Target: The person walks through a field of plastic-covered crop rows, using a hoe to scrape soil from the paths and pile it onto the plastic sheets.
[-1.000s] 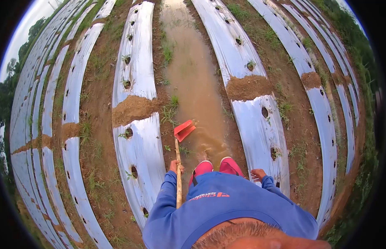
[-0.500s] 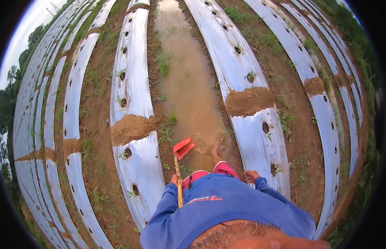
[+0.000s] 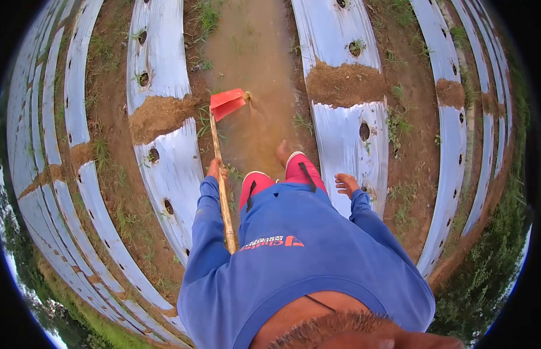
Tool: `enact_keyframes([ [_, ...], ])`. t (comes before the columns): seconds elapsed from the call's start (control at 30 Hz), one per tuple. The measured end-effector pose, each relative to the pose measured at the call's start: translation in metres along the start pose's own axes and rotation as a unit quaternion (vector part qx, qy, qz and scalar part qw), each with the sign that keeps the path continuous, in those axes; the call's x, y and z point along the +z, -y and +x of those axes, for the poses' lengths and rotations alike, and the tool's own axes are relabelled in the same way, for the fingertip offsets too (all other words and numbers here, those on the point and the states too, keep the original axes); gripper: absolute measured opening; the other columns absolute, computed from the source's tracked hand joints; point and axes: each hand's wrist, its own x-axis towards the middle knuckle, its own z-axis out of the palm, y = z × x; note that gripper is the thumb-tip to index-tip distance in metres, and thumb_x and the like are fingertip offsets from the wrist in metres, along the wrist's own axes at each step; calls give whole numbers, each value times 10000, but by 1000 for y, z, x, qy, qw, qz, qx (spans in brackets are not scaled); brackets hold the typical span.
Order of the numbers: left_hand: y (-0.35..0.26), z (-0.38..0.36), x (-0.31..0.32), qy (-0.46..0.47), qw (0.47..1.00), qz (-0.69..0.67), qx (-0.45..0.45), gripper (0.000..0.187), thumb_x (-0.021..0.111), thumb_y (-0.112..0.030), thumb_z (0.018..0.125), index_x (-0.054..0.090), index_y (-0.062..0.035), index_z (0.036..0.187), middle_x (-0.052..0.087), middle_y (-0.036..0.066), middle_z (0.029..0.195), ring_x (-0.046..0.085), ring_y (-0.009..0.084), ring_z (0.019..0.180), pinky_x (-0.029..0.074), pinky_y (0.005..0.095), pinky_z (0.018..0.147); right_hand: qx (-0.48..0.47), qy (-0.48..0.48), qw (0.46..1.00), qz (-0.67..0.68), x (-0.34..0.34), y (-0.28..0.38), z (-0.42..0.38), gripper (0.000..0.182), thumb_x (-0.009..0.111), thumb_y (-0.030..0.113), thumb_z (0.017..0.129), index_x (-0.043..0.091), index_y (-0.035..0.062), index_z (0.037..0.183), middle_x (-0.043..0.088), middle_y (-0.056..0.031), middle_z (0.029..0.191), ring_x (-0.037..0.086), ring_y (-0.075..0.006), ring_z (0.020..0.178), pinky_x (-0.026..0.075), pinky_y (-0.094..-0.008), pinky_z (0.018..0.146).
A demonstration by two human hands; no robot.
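My left hand is closed around a long wooden handle. At its far end is a red scoop-like head, hollow and open to the right. Brown water splashes at the head's right edge, over the muddy puddle. The handle's near end lies close to my left forearm. My right hand hangs beside my right thigh, fingers loosely bent and apart, with nothing in it. Below it is the right-hand plastic-covered bed.
My bare foot is at the puddle. Silvery plastic-covered beds with planting holes run along both sides, the left one near the handle. Soil mounds cross the beds. Grass tufts grow between rows.
The red head has swung forward and left, and water now splashes at its edge. My view has tipped downward. My right hand's fingers show more apart.
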Motion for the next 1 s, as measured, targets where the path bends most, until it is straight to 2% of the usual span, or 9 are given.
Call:
enact_keyframes([
  [0.07, -23, -1, 14, -8, 998, 28, 55, 258, 443, -364, 685, 367, -126, 746, 361, 29, 498, 319, 103, 356, 275, 231, 304, -19, -15, 1000, 0, -8, 15, -1, 347, 569, 407, 718, 552, 122, 916, 509, 4, 782, 500, -139, 678, 405, -303, 584],
  [0.17, -48, 22, 25, -25, 995, 62, 79, 255, 445, -364, 683, 373, -131, 755, 366, 28, 513, 324, 101, 364, 275, 235, 306, -36, -27, 999, 12, -23, 29, 1, 343, 563, 401, 727, 551, 116, 918, 506, 7, 777, 500, -123, 670, 404, -279, 576],
  [0.27, -65, 27, 44, -53, 995, 72, 54, 263, 452, -361, 679, 379, -124, 766, 360, 33, 519, 330, 111, 370, 280, 241, 311, -34, -24, 999, 8, -41, 28, 8, 405, 560, 445, 710, 552, 116, 945, 500, -6, 829, 490, -137, 723, 404, -303, 614],
  [0.5, -47, 47, 81, -64, 988, 120, 78, 319, 472, -393, 689, 393, -104, 801, 336, 31, 501, 357, 148, 372, 283, 275, 306, 24, -31, 999, 21, -51, 23, 9, 411, 561, 444, 707, 546, 114, 952, 499, -12, 825, 490, -151, 725, 401, -328, 627],
  [0.6, -35, 51, 96, -70, 988, 123, 53, 307, 450, -415, 692, 381, -151, 833, 364, 43, 508, 328, 130, 374, 285, 259, 321, 22, -31, 999, 21, -49, 24, 12, 398, 558, 437, 708, 547, 119, 948, 503, -13, 818, 491, -153, 716, 401, -326, 622],
  [0.63, -34, 56, 97, -60, 990, 121, 43, 283, 461, -395, 681, 377, -164, 821, 363, 44, 502, 329, 121, 369, 279, 243, 315, 24, -29, 999, 24, -47, 25, 14, 395, 559, 436, 708, 547, 120, 946, 504, -13, 818, 491, -153, 713, 401, -326, 620],
  [0.77, -25, 56, 107, -24, 997, 66, 19, 304, 497, -357, 647, 405, -114, 805, 353, 41, 479, 309, 124, 342, 266, 233, 298, 5, -26, 999, 30, -43, 44, 19, 386, 561, 432, 706, 550, 122, 934, 508, -14, 818, 491, -151, 706, 402, -322, 607],
  [0.87, -32, 62, 105, 81, 991, 46, -94, 253, 476, -346, 637, 402, -117, 717, 357, 33, 477, 313, 104, 347, 261, 212, 291, -14, -20, 999, 28, -33, 62, 12, 394, 564, 435, 701, 554, 117, 933, 511, -20, 830, 491, -146, 705, 407, -305, 598],
  [1.0, -45, 54, 116, 175, 969, 18, -176, 232, 470, -316, 629, 421, -98, 691, 379, 28, 486, 311, 93, 335, 263, 204, 280, -25, -22, 999, 20, -24, 80, 14, 394, 557, 429, 704, 554, 109, 932, 509, -21, 829, 487, -139, 702, 412, -296, 590],
])
